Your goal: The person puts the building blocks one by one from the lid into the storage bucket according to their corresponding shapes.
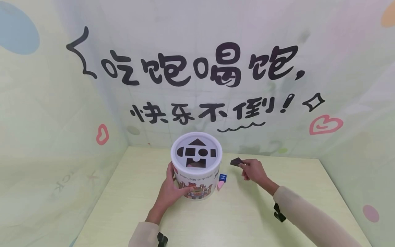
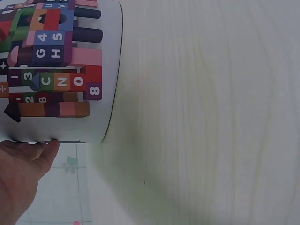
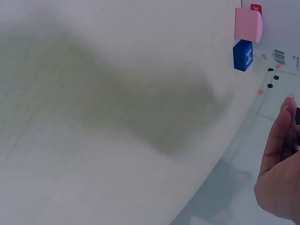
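A white round toy bucket (image 1: 197, 176) with printed building blocks on its side stands on the table. Its white lid (image 1: 213, 162) has cut-out shapes, among them a triangle, a circle and an arch. My left hand (image 1: 169, 195) grips the bucket from its left side, thumb across the front. To the right of the bucket, my right hand (image 1: 255, 171) pinches a dark triangular block (image 1: 236, 161) between thumb and fingers, raised above the table. In the right wrist view only a sliver of that block shows behind the fingers.
Close by the bucket's right side lie a blue block (image 1: 222, 178) with a white letter H and a pink rounded block (image 3: 247, 25). The pale wooden table (image 1: 277, 219) ends at a printed fabric wall (image 1: 197, 31) behind, with similar walls at both sides.
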A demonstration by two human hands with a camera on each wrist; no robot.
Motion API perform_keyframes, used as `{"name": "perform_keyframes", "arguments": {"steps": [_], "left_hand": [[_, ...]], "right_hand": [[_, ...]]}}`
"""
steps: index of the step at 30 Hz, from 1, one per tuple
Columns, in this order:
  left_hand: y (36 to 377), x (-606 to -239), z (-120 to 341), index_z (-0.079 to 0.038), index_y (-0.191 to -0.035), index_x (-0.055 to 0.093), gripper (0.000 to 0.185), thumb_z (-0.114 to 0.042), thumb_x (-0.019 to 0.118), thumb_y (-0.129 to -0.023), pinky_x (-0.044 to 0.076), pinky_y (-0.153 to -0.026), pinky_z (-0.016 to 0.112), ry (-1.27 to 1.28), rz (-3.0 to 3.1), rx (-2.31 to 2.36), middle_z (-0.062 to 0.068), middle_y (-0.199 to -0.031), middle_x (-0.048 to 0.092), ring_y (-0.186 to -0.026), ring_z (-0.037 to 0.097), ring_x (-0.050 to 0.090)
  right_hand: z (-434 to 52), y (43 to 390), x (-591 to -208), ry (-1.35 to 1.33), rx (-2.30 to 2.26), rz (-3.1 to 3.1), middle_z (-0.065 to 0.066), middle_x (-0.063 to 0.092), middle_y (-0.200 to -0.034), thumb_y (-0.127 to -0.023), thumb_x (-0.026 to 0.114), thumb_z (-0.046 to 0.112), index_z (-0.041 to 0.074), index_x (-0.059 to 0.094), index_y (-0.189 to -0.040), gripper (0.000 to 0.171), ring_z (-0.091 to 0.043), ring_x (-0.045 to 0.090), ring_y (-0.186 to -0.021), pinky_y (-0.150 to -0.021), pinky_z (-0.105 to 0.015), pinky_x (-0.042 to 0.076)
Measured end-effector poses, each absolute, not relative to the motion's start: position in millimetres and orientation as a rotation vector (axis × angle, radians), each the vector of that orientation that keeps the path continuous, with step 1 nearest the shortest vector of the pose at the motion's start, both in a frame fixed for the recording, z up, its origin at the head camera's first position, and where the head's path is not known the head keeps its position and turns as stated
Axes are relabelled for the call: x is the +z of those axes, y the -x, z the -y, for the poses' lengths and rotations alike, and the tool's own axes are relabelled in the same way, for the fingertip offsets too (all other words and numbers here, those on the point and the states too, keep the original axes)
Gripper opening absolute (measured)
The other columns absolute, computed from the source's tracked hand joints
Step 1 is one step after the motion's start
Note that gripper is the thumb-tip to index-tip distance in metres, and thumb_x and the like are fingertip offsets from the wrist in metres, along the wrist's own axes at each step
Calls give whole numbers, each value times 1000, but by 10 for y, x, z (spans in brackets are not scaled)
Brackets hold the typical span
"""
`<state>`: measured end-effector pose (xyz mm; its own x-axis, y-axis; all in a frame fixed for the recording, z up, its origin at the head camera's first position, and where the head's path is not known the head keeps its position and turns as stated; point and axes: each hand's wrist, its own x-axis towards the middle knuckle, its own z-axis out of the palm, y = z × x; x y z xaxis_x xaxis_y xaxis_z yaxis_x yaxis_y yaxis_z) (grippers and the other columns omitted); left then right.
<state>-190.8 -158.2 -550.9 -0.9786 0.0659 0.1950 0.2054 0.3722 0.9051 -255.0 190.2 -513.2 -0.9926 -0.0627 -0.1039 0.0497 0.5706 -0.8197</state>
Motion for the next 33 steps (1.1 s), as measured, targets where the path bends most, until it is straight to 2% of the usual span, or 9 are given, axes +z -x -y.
{"name": "perform_keyframes", "arguments": {"steps": [5, 12, 16, 33], "left_hand": [[1916, -5503, 1578, -46, -151, 7, 124, -52, 89, -59, 38, -112, 49, 252, 2494, -1675, -9, -155, 30, -141, 21, 35], [1906, -5501, 1581, -45, -151, 7, 124, -50, 90, -59, 38, -112, 49, 263, 2487, -1684, -7, -155, 31, -141, 22, 35], [1902, -5497, 1583, -45, -151, 7, 124, -49, 90, -59, 39, -112, 50, 266, 2482, -1689, -8, -155, 31, -141, 22, 35], [1894, -5473, 1585, -45, -151, 6, 124, -52, 89, -59, 38, -112, 51, 258, 2499, -1686, -6, -157, 30, -141, 24, 36]], "right_hand": [[-1905, 2645, -4947, 61, -1418, -2692, -20, 65, -64, -97, 59, 15, -6, 63, -123, 34, -13, 57, -42, -43, -28, 55], [-1835, 2721, -4675, 161, -1388, -2728, -16, 64, -62, -97, 58, 14, -6, 64, -121, 31, -14, 57, -44, -44, -28, 55], [-1778, 2764, -4518, 198, -1367, -2748, -19, 65, -65, -98, 58, 16, -4, 64, -121, 32, -14, 58, -45, -45, -27, 56], [-1552, 2772, -4025, 332, -1339, -2780, -7, 62, -59, -97, 61, 20, 3, 69, -116, 27, -18, 59, -46, -47, -29, 56]]}}
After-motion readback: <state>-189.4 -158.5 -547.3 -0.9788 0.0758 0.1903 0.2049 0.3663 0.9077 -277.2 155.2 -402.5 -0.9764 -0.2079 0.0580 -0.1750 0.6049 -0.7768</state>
